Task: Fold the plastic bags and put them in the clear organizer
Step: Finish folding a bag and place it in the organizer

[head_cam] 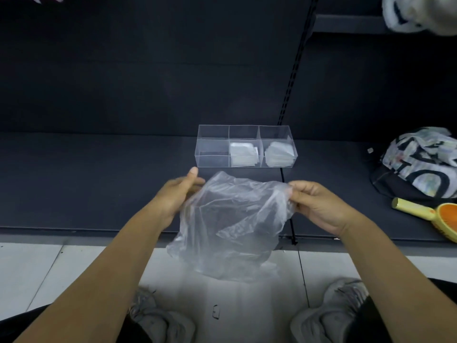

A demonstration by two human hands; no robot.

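Note:
A crumpled clear plastic bag [230, 224] hangs in the air in front of the dark shelf, held at its top corners. My left hand [176, 194] grips its left edge, thumb raised. My right hand [316, 201] pinches its right corner. Behind them on the shelf stands the clear organizer [212, 144] with three compartments. Folded bags [243, 154] lie in the middle compartment and more folded bags [279, 154] in the right one. The left compartment holds nothing I can see.
A black-and-white patterned bag [420, 164] lies on the shelf at the right, with a yellow and orange brush [430, 214] in front of it. The shelf's front edge [74, 231] runs across the view above a tiled floor [49, 268]. My shoes [158, 318] are below.

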